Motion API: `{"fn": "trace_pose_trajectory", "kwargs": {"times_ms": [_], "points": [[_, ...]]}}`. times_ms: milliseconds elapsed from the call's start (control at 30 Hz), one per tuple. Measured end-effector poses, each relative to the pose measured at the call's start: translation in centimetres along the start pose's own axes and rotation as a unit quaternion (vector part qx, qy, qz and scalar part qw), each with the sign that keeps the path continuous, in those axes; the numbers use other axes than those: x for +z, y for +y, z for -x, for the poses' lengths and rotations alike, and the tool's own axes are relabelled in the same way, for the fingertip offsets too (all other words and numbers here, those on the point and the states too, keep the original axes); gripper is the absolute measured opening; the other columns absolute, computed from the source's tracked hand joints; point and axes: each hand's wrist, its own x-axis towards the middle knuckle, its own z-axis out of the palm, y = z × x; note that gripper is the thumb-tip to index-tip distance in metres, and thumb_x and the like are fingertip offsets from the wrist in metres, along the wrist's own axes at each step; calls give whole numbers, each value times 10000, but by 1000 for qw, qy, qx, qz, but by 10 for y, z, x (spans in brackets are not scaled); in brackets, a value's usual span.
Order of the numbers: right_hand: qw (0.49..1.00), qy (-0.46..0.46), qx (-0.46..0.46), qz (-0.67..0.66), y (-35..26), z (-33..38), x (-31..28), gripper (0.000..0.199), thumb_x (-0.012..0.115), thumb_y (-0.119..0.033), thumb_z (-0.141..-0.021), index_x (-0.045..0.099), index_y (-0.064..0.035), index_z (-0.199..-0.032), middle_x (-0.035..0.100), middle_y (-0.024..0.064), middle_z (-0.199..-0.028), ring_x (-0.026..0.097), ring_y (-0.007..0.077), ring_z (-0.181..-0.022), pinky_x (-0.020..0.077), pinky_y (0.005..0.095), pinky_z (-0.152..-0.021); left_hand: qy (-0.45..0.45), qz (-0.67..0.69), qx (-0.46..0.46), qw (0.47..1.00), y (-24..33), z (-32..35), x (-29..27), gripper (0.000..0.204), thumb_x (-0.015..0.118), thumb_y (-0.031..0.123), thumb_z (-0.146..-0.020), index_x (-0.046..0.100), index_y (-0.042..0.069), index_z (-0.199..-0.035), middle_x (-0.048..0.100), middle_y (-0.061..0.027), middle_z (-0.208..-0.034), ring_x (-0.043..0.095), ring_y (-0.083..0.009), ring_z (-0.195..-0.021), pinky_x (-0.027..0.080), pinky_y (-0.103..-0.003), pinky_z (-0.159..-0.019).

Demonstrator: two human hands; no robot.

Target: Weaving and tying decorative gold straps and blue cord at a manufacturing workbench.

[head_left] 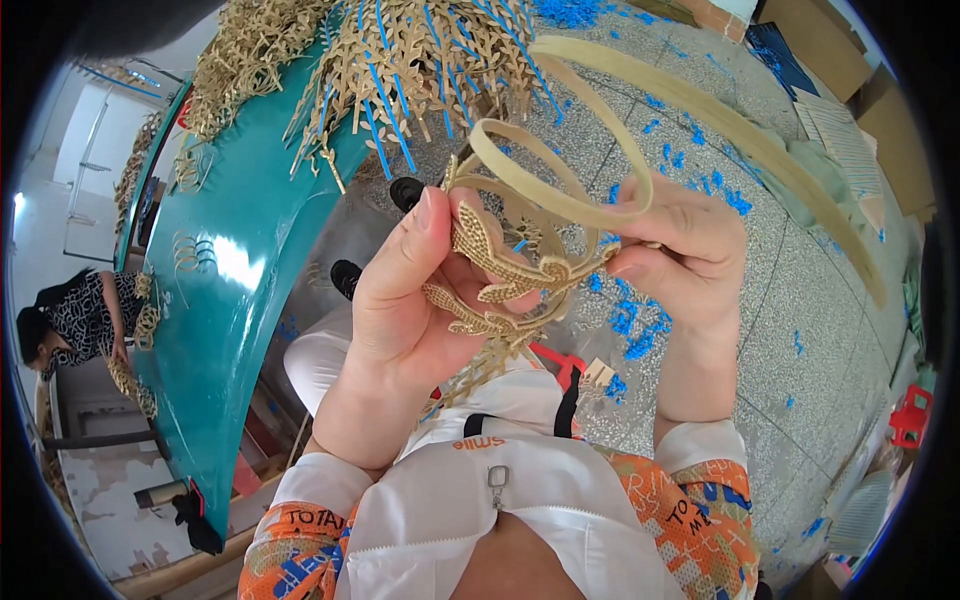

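Note:
In front of my chest I hold a looped length of gold leaf-patterned trim [485, 248], its beaded-looking leaves curving downward between my hands. My left hand [400, 290] is closed around the left side of the trim, thumb against its top end. Opposite it, my right hand [690, 245] pinches the trim's right end between thumb and fingers. A plain pale-gold ribbon [725, 95] also passes by the right fingers, looping above both hands and trailing off to the far right. How ribbon and trim join is hidden by my fingers.
A green table [225, 260] curves along the left, bearing a heap of gold leaf trim [255, 60]. More leaf strands with blue strips [400, 75] hang at its far end. Another person [90, 320] works beyond it. Blue scraps [640, 325] litter the speckled floor; a red stool [910, 415] stands right.

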Motion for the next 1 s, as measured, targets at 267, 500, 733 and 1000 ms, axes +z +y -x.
{"fn": "trace_pose_trajectory", "kwargs": {"times_ms": [267,500,733,1000], "points": [[997,-44,-10,-66,11,-1,8,250,674,-152,-682,619,15,-860,540,44,-615,446,147,-541,338,283,-516,-86,110,-53,989,-3,-8,-23,275,465,328,-853,517,64,-911,580,-65,-846,564,-225,-865,478,-394,-718],[983,-13,141,113,3,5,7,76,644,-24,-680,600,-23,-742,545,43,-631,463,106,-527,327,227,-466,251,-417,-22,873,9,-6,-62,387,500,393,-825,604,25,-888,597,-106,-906,578,-156,-760,453,-277,-665],[957,-143,109,225,6,10,17,89,631,-51,-667,607,-61,-751,541,37,-593,502,185,-533,373,288,-514,28,-783,213,584,-22,5,-16,193,616,33,-705,584,-8,-891,590,-135,-878,582,-167,-607,450,-220,-510],[957,-115,201,174,-4,35,11,85,617,-67,-686,604,-24,-757,599,75,-704,551,179,-631,410,281,-605,91,-697,-132,699,-12,-5,-42,222,607,98,-723,598,-29,-904,608,-119,-663,559,-111,-564,425,-251,-507]]}}
